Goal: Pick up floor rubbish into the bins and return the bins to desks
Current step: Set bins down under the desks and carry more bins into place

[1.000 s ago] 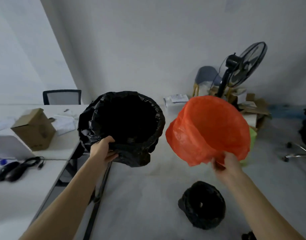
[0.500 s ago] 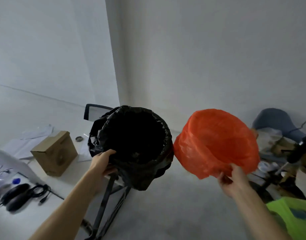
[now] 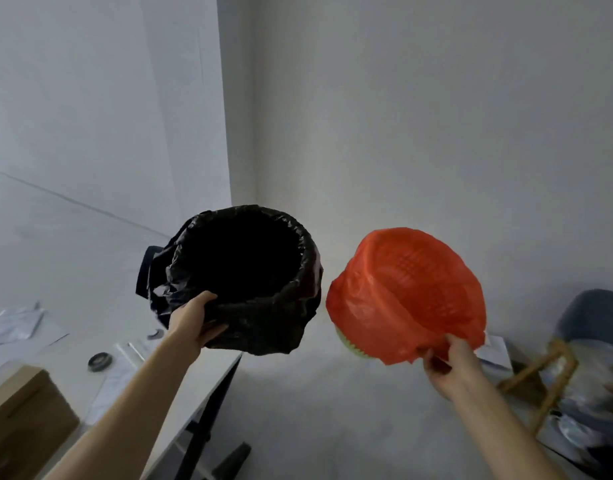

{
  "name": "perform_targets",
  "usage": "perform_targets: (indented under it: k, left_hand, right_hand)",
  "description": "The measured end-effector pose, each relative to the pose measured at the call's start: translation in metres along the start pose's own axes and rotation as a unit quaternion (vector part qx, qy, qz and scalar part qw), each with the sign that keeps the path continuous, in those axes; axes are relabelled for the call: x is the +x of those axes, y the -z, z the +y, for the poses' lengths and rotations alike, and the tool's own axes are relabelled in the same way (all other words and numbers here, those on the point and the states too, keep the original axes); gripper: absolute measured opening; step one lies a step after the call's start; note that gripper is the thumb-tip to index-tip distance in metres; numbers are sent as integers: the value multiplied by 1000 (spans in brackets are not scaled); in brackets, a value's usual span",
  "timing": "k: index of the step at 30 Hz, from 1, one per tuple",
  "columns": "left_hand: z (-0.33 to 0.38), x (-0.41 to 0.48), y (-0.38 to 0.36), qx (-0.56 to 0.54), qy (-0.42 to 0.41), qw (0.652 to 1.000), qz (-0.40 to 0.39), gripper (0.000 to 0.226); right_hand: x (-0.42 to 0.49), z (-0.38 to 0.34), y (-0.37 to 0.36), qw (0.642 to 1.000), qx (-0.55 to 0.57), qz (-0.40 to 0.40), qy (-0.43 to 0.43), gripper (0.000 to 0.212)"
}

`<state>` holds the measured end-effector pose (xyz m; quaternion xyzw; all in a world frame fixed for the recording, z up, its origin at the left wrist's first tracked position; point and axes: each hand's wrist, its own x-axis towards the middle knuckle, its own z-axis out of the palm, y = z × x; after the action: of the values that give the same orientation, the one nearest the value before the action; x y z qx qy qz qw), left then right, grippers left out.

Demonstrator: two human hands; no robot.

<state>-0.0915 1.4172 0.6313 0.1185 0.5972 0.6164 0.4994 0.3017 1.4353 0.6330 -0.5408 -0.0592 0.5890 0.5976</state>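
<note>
Both bins are up in the air, so I'd say the picking-up is over and this is the carry back to the desks. The left hand [image 3: 194, 320] is clamped on the near rim of the black-lined bin [image 3: 242, 271], which hangs over the desk's right edge. The right hand [image 3: 450, 365] pinches the bunched near edge of the orange-lined bin [image 3: 409, 292], held over open floor; a green basket wall peeps out beneath the liner. The two bins are just beside each other, mouths tipped toward the person. I can't see what is inside either.

Next, I reckon each bin needs levelling and lowering beside a desk, and the orange liner must not slip off.

The white desk [image 3: 73, 306] on the left carries a cardboard box [image 3: 21, 417], papers [image 3: 14, 323] and a small dark ring [image 3: 98, 359]. The floor is bare grey, the walls are pale, and a blue-grey chair [image 3: 596, 317] sits at the far right.
</note>
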Motion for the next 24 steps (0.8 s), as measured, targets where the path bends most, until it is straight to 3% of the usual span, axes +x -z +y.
perform_targets:
  k: [3,9,14,19,24]
  left_hand:
    - [22,46,-39,-17,4,1000,12,16]
    - [55,144,-109,-49,-14,997,53,13]
    - [77,227,-160,-66,-34,991,112,12]
    - [112,297,-204,-96,-51,977,183,14]
    - [154,350,-199,-127,-93,952,263,12]
  right_hand:
    - [42,-24,-46,1000,-8,2,1,5]
    - [153,-55,-131,1000,-10,-16,-7,27]
    - [252,-68,-215,996,-49,-58,-37,7]
    - [348,-93,-315,989,-103,-97,-44,8]
    - [417,-88,-411,974,-158,-150,-67,11]
